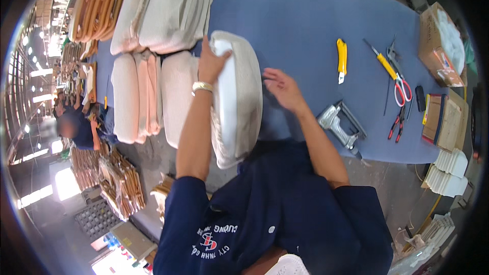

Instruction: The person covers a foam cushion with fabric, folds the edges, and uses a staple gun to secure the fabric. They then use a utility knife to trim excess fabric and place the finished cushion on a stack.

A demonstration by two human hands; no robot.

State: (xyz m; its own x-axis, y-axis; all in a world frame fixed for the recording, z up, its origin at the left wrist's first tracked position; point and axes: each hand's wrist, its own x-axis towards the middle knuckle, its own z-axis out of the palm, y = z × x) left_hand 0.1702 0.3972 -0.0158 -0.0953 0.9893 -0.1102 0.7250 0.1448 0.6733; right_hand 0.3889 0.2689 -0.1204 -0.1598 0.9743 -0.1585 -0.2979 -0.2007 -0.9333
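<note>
The cushion [248, 102] stands near the centre of the frame between the 2 hands, its long axis running up and down the picture with the top leaning slightly left. Its white side faces left and its pale cloth faces right.

The left hand [210, 66] is nearer: it touches the upper part of the white side, so the cushion lies to the right of and below that grip. Its thumb points right across the white, apart from the fingers, which point up; whether it clamps the edge, I cannot tell, since the fingers' far side is hidden.

The right hand [285, 90] is just right of the cushion, fingers spread and holding nothing, their tips pointing left toward the cloth side at upper-middle height.

The cushion's upper half shows against the blue worktop [300, 15], and its lower end reaches toward the dark shirt [300, 198] at the bottom centre of the frame.
</note>
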